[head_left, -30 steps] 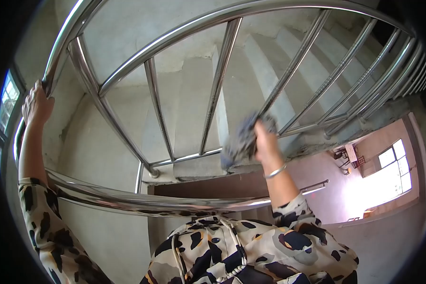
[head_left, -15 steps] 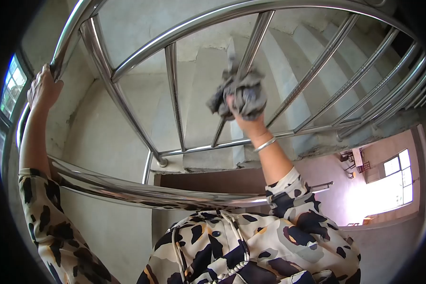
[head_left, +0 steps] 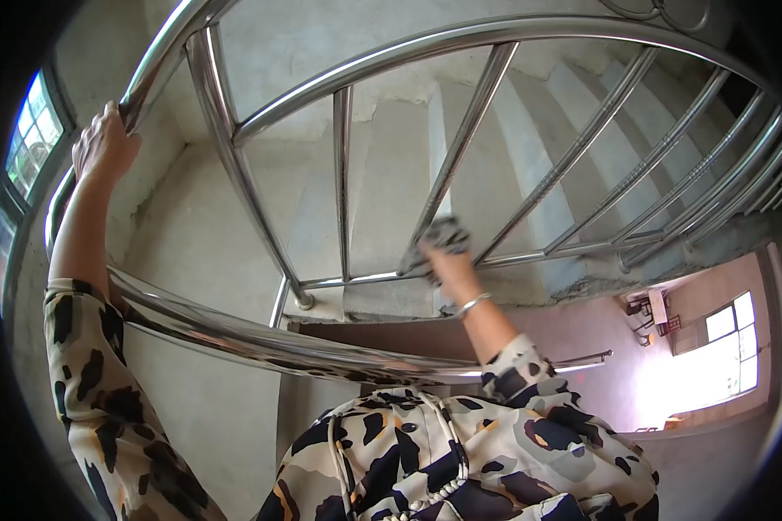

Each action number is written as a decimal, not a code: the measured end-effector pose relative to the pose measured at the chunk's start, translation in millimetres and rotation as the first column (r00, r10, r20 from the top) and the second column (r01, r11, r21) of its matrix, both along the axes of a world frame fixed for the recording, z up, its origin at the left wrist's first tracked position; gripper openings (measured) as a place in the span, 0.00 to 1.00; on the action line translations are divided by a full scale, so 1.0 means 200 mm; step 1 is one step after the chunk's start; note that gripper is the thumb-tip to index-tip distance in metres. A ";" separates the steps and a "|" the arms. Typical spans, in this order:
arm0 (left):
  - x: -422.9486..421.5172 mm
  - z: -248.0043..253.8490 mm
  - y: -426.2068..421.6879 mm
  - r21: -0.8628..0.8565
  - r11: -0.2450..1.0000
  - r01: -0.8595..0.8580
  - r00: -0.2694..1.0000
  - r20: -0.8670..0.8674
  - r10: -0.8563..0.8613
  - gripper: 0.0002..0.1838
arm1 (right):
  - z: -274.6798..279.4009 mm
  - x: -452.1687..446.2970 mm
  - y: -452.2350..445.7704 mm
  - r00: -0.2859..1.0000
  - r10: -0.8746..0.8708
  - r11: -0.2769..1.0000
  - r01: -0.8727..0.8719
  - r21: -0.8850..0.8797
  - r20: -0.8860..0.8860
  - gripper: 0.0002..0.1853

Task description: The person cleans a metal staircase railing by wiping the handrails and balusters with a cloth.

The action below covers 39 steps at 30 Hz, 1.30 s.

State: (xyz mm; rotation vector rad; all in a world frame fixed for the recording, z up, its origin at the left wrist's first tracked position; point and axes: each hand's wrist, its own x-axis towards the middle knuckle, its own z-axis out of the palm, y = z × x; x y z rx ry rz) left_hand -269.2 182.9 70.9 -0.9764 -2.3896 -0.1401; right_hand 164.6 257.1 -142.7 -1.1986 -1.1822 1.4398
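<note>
My right hand (head_left: 452, 271) is closed on a crumpled grey cloth (head_left: 444, 240), which is pressed around the lower end of a slanted metal baluster (head_left: 467, 139), close to the bottom rail (head_left: 374, 278). The cloth is slightly blurred and covers part of the fingers. At the upper left, my left hand (head_left: 104, 149) is wrapped round the shiny steel handrail (head_left: 161, 65).
Concrete stairs (head_left: 487, 148) rise behind the railing. A second curved steel rail (head_left: 261, 334) crosses in front of my body. Windows are at the far left (head_left: 35, 130) and lower right (head_left: 734, 334), with furniture (head_left: 652, 314) on the floor below.
My right hand first went up along a baluster with the cloth, then came down to its lower end. My left hand keeps its hold on the handrail while the view shifts slightly.
</note>
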 end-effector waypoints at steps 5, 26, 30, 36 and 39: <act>-0.02 0.00 0.01 -0.050 0.999 -0.002 1.000 0.022 0.003 0.34 | 0.73 0.00 -0.01 1.000 -0.002 0.644 0.024 0.765 -0.030 0.21; 0.00 0.00 0.00 -0.022 1.000 0.013 1.000 0.000 -0.013 0.27 | -0.14 -0.16 -0.06 0.949 -0.054 0.952 -0.046 -0.304 -0.311 0.10; -0.01 0.00 0.01 -0.034 0.999 0.012 1.000 -0.017 -0.013 0.26 | 0.37 -0.32 -0.07 0.887 0.210 0.931 -0.052 0.362 -0.411 0.12; 0.00 0.01 0.01 -0.045 0.999 0.021 1.000 -0.002 -0.021 0.33 | 0.46 -0.61 0.16 0.991 -0.095 0.353 -0.051 0.934 0.091 0.29; -0.05 -0.01 0.02 -0.048 0.998 0.037 0.998 -0.041 -0.039 0.32 | 0.16 -0.61 0.21 0.990 0.074 0.530 -0.138 0.837 0.116 0.31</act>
